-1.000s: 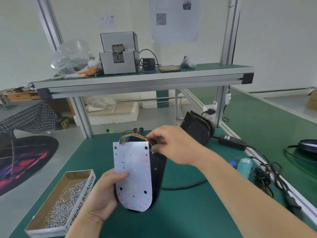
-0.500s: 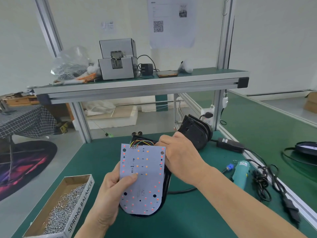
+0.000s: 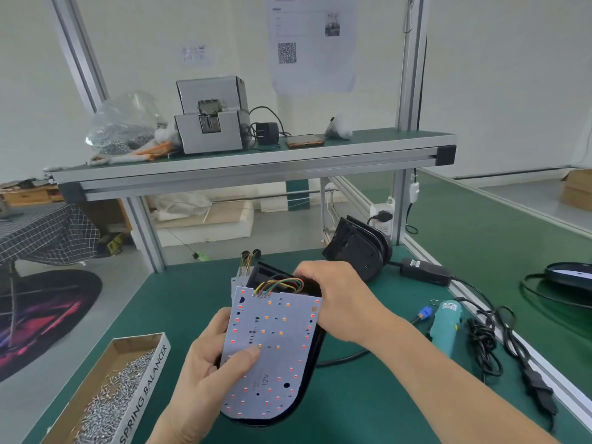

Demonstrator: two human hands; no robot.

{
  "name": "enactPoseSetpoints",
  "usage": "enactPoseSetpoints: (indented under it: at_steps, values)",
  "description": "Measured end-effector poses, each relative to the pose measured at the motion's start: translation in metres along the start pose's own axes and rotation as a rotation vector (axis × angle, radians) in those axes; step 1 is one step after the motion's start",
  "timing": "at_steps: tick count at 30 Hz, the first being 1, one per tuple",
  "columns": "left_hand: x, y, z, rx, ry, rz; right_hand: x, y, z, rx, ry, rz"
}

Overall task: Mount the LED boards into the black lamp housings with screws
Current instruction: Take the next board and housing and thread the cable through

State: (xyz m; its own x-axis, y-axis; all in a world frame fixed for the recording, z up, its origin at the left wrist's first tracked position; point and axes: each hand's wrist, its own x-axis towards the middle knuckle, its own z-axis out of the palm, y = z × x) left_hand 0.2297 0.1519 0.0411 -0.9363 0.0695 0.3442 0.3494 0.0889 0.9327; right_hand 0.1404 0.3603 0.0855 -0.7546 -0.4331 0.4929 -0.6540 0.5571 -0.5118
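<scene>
Setting: green worktop [image 3: 368, 411] inside an aluminium frame, with a shelf [image 3: 256, 158] above it carrying a grey machine [image 3: 211, 123].

Head view, items:
- LED board [image 3: 275, 341]: white, flat, square at the top and rounded at the bottom. It is dotted with red and orange LEDs and marked "12V". It is held above the worktop, lying over the black lamp housing [image 3: 315, 347].
- The housing shows as a dark rim along the board's right and lower edges.
- Coloured wires [image 3: 282, 283] arch from the board's top edge into the housing.
- Left hand [image 3: 205, 370]: grip closed on the board's left edge, thumb pressed on the face, fingers behind.
- Right hand [image 3: 339, 302]: grip curled over the housing's upper right corner, fingertips hidden.
- Left of the left grip: an open cardboard box [image 3: 141, 376] of screws [image 3: 109, 408].
- Beyond the right grip: a stack of housings [image 3: 358, 254].
- Right of the right grip: a teal power screwdriver [image 3: 447, 318] lying among black cables.
</scene>
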Motion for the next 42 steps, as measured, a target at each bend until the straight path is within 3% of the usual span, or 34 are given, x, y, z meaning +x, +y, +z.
enactPoseSetpoints:
  at_steps: [5, 10, 15, 18, 22, 27, 32, 42]
  values:
    - [0.000, 0.006, 0.008, 0.080, -0.040, 0.085, 0.002, 0.004, -0.003, 0.045, -0.007, -0.003]
    - [0.005, 0.011, 0.010, 0.194, -0.057, 0.159, 0.003, 0.008, 0.001, 0.278, 0.010, 0.046]
    - [0.009, 0.005, 0.003, 0.211, -0.049, 0.112, 0.002, 0.012, -0.002, 0.563, -0.249, 0.136]
    - [0.009, 0.000, -0.001, 0.184, -0.015, 0.067, 0.002, 0.015, -0.005, 0.609, -0.283, 0.194]
    - [0.008, -0.007, -0.004, 0.070, -0.013, 0.014, 0.001, 0.010, 0.001, 0.521, -0.204, 0.136]
    - [0.007, -0.012, -0.011, 0.026, -0.049, -0.010, -0.001, 0.012, 0.002, 0.489, -0.235, 0.110]
    - [0.005, -0.011, -0.008, 0.072, -0.050, 0.039, -0.003, 0.010, 0.014, 0.391, -0.008, -0.028]
    - [0.001, -0.005, 0.002, -0.017, -0.075, 0.062, 0.000, 0.009, 0.020, 0.479, -0.054, 0.185]
